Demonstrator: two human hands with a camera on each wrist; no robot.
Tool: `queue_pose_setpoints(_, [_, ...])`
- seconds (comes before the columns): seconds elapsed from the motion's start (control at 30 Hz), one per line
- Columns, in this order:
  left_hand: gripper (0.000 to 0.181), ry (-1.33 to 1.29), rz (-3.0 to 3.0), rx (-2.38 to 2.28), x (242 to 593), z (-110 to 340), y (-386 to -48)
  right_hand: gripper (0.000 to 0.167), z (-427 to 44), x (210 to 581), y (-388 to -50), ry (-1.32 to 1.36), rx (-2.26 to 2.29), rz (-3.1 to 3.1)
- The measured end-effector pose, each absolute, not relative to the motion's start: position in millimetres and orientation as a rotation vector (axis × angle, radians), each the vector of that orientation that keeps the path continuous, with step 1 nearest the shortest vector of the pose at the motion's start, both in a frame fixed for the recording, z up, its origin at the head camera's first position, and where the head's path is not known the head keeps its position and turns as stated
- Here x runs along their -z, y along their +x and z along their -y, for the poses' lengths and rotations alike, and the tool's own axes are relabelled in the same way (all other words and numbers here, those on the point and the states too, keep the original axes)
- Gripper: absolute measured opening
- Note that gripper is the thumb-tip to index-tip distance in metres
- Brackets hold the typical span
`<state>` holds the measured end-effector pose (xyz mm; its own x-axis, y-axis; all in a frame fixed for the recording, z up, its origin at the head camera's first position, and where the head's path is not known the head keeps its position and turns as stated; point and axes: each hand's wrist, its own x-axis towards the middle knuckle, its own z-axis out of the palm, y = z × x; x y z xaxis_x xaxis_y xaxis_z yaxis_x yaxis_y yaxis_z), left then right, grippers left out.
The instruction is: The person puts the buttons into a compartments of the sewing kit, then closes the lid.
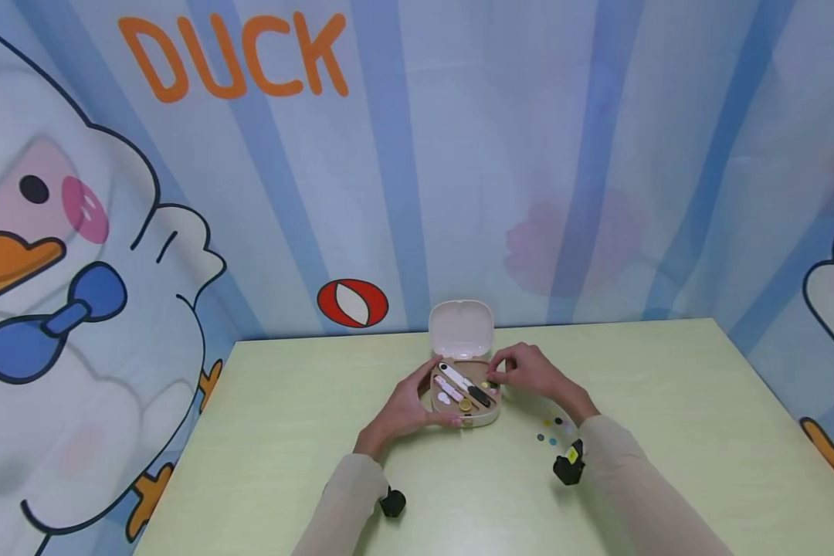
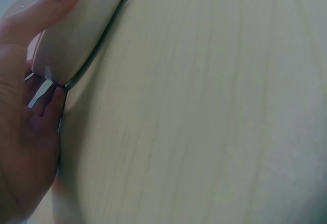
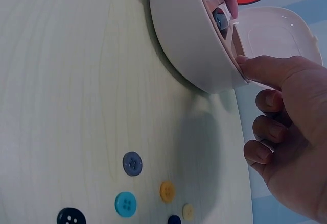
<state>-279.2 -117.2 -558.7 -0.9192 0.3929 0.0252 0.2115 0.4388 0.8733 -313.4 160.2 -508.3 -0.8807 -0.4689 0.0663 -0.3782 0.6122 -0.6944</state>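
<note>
A small cream sewing box [image 1: 483, 418] stands on the table with its lid [image 1: 462, 329] raised at the back. My left hand [image 1: 406, 403] grips its left side, thumb along the front wall; the left wrist view shows this thumb on the box [image 2: 84, 27] too. Over the right compartment is my right hand [image 1: 528, 369], thumb and forefinger at the rim. In the right wrist view the other fingers [image 3: 268, 129] curl below, and the forefinger's tip is hidden, so anything pinched there cannot be seen. Inside lie a white and black stick-shaped tool [image 1: 462, 381], a pink piece [image 1: 448, 388] and a gold round piece [image 1: 465, 405].
Loose buttons lie on the table right of the box, among them a turquoise button [image 3: 125, 204], a grey-blue button [image 3: 132, 163] and an orange button [image 3: 167, 191]. Behind the pale table [image 1: 285, 432] hangs a printed blue curtain [image 1: 459, 154].
</note>
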Motion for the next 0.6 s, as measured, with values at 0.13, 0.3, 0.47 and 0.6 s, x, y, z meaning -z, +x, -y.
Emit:
queue_pose_setpoints(0.13, [0.117, 0.553, -2.498, -1.489, 557.9, 117.4, -279.3, 0.006, -160.1, 508.2, -312.4, -0.701, 1.127, -2.703])
queue_pose_setpoints(0.3, [0.119, 0.552, -2.495, -1.483, 557.3, 117.4, -279.2, 0.009, -160.9, 507.3, -310.8, -0.69, 1.13, -2.707])
queue_pose_setpoints(0.47, [0.118, 0.549, -2.49, -1.499, 557.0, 117.3, -278.2, 0.016, -164.4, 507.6, -309.2, -0.703, 1.134, -2.714])
queue_pose_setpoints(0.6, [0.116, 0.546, -2.484, -1.514, 556.1, 117.0, -277.3, 0.021, -169.0, 506.0, -305.9, -0.719, 1.164, -2.7])
